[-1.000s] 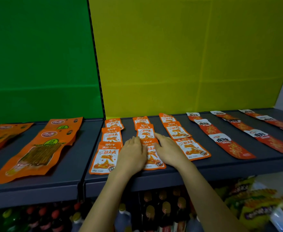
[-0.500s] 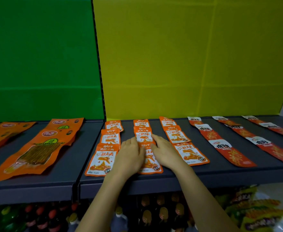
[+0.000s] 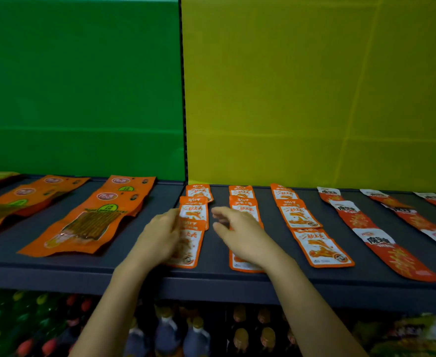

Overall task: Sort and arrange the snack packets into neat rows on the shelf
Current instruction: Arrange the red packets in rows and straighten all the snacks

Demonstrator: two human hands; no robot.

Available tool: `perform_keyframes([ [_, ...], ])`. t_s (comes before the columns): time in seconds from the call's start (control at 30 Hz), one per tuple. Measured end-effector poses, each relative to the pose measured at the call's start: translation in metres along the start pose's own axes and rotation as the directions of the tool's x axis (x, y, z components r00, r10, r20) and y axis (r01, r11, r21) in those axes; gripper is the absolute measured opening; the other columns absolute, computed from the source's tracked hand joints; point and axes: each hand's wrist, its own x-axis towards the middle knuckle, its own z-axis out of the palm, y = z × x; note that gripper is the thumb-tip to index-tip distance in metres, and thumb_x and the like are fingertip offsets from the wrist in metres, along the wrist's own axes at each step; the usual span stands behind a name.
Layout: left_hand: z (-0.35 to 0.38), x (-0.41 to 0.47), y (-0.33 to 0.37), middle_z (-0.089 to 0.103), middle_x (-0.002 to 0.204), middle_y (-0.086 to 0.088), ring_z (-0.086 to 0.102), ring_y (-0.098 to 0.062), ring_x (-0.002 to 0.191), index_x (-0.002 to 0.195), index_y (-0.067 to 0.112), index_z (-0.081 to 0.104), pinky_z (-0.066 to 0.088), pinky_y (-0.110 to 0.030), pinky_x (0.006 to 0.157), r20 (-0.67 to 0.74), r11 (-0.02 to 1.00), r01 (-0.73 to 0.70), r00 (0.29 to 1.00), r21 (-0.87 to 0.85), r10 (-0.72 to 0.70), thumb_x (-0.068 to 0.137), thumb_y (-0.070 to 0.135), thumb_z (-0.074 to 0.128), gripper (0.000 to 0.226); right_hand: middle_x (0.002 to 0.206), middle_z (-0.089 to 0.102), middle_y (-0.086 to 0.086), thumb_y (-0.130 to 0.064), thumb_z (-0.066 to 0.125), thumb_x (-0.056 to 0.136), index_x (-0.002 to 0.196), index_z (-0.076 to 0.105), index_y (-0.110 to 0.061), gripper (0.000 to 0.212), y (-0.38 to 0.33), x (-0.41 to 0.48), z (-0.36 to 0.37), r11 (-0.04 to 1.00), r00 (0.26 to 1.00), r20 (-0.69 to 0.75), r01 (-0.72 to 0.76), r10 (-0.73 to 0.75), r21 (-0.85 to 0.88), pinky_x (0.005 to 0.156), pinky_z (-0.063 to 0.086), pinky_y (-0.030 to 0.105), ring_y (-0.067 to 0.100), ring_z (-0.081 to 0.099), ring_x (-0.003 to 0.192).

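Dark grey shelf (image 3: 134,264) runs across the lower frame, with a green panel (image 3: 77,86) behind at 10 o'clock and a yellow panel (image 3: 314,86) at 2 o'clock. Small orange packets lie flat in three columns near 6 o'clock: left column (image 3: 195,211), middle column (image 3: 241,193), right column (image 3: 299,217). Each is three deep and overlaps like shingles. Long orange packs (image 3: 88,222) sit at 9 o'clock, red-and-white packets (image 3: 392,253) at 3 o'clock, and bottles (image 3: 196,336) on the tier below.

The hands are apart and neither grips anything. Left hand (image 3: 157,235) is motion-blurred, fingers roughly straight against the 9 o'clock edge of the left column's front packet (image 3: 189,249). Right hand (image 3: 242,233) has loose, spread fingers over the middle column, hiding most of its front packet. Cannot tell if the palm touches.

Likely step: squaring up the left column, which looks slightly skewed against the other two.

- Nudge with flat fingers on the packet edge and don't lift. The foil looks slippery, and the overlapped packets will probably drag along together.
- Bring the right hand to the column's 3 o'clock edge as a stop, so a push can't overshoot into the gap.
- Line up on the back packet at 12 o'clock.
- Match the gap to the one between the middle and right columns.
- Keep front edges short of the shelf lip. The middle column's front packet already sits close to it.
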Motion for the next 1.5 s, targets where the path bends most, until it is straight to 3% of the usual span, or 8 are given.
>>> perform_keyframes([
  [0.3, -0.009, 0.0, -0.021, 0.052, 0.134, -0.013, 0.048, -0.025, 0.121, 0.13, 0.002, 0.045, 0.033, -0.027, 0.092, 0.051, 0.987, -0.143, 0.988, -0.077, 0.147, 0.1, 0.018, 0.032, 0.036, 0.139, 0.04, 0.016, -0.02, 0.035, 0.099, 0.134, 0.036, -0.002, 0.04, -0.037, 0.019, 0.046, 0.941, 0.978, 0.012, -0.199, 0.21, -0.275, 0.097, 0.038, 0.038, 0.033, 0.043, 0.124],
  [0.37, -0.009, 0.001, -0.026, 0.05, 0.136, -0.013, 0.047, -0.025, 0.122, 0.133, 0.005, 0.042, 0.036, -0.029, 0.095, 0.056, 0.985, -0.153, 0.986, -0.078, 0.158, 0.1, 0.019, 0.03, 0.038, 0.144, 0.035, 0.017, -0.02, 0.035, 0.099, 0.137, 0.032, -0.002, 0.043, -0.037, 0.019, 0.055, 0.931, 0.971, -0.019, -0.234, 0.239, -0.279, 0.099, 0.037, 0.038, 0.032, 0.04, 0.128],
  [0.5, -0.004, 0.003, -0.033, 0.052, 0.132, -0.009, 0.05, -0.024, 0.117, 0.131, 0.009, 0.042, 0.038, -0.032, 0.096, 0.082, 0.973, -0.229, 0.969, -0.035, 0.231, 0.099, 0.023, 0.031, 0.037, 0.128, 0.049, 0.011, -0.021, 0.037, 0.099, 0.124, 0.044, -0.006, 0.031, -0.037, 0.015, 0.065, 0.941, 0.967, -0.129, -0.245, 0.22, -0.233, 0.092, 0.038, 0.034, 0.027, 0.043, 0.117],
  [0.7, 0.001, 0.002, -0.035, 0.054, 0.128, -0.007, 0.051, -0.022, 0.114, 0.128, 0.012, 0.043, 0.038, -0.032, 0.096, 0.034, 0.961, -0.277, 0.96, 0.011, 0.277, 0.098, 0.028, 0.034, 0.036, 0.128, 0.054, 0.007, -0.024, 0.038, 0.098, 0.126, 0.046, -0.011, 0.032, -0.038, 0.013, 0.069, 0.942, 0.949, -0.22, -0.271, 0.227, -0.199, 0.099, 0.034, 0.032, 0.024, 0.04, 0.119],
  [0.97, 0.003, 0.003, -0.034, 0.054, 0.127, -0.006, 0.05, -0.019, 0.115, 0.126, 0.012, 0.044, 0.038, -0.03, 0.096, 0.034, 0.961, -0.276, 0.961, -0.003, 0.276, 0.098, 0.027, 0.033, 0.034, 0.132, 0.051, 0.007, -0.027, 0.039, 0.098, 0.131, 0.043, -0.011, 0.037, -0.039, 0.012, 0.068, 0.943, 0.949, -0.222, -0.267, 0.222, -0.199, 0.101, 0.033, 0.03, 0.023, 0.039, 0.122],
  [1.2, -0.012, 0.031, -0.022, 0.055, 0.125, -0.013, 0.051, -0.029, 0.113, 0.117, 0.007, 0.048, 0.041, -0.036, 0.09, 0.055, 0.979, -0.202, 0.977, -0.034, 0.204, 0.096, 0.023, 0.036, 0.029, 0.137, 0.046, 0.014, -0.021, 0.041, 0.097, 0.135, 0.039, -0.006, 0.041, -0.042, 0.05, 0.048, 0.948, 0.959, -0.203, -0.241, 0.199, -0.207, 0.104, 0.033, 0.036, 0.03, 0.04, 0.127],
  [1.37, -0.001, 0.071, -0.012, 0.053, 0.129, -0.02, 0.048, -0.035, 0.118, 0.124, 0.002, 0.042, 0.042, -0.041, 0.092, 0.179, 0.989, -0.136, 0.976, 0.053, 0.125, 0.094, 0.021, 0.041, 0.036, 0.14, 0.039, 0.02, -0.013, 0.044, 0.094, 0.133, 0.036, 0.002, 0.043, -0.042, 0.087, 0.052, 0.922, 0.937, -0.169, -0.335, 0.304, -0.195, 0.103, 0.032, 0.037, 0.036, 0.035, 0.13],
  [1.5, 0.012, 0.083, -0.015, 0.052, 0.131, -0.02, 0.049, -0.035, 0.118, 0.126, 0.0, 0.042, 0.041, -0.04, 0.094, 0.156, 0.99, -0.112, 0.983, 0.085, 0.098, 0.094, 0.021, 0.043, 0.038, 0.143, 0.034, 0.02, -0.014, 0.044, 0.094, 0.137, 0.03, 0.006, 0.049, -0.03, 0.096, 0.063, 0.894, 0.91, -0.16, -0.408, 0.383, -0.185, 0.108, 0.028, 0.038, 0.035, 0.03, 0.133],
])
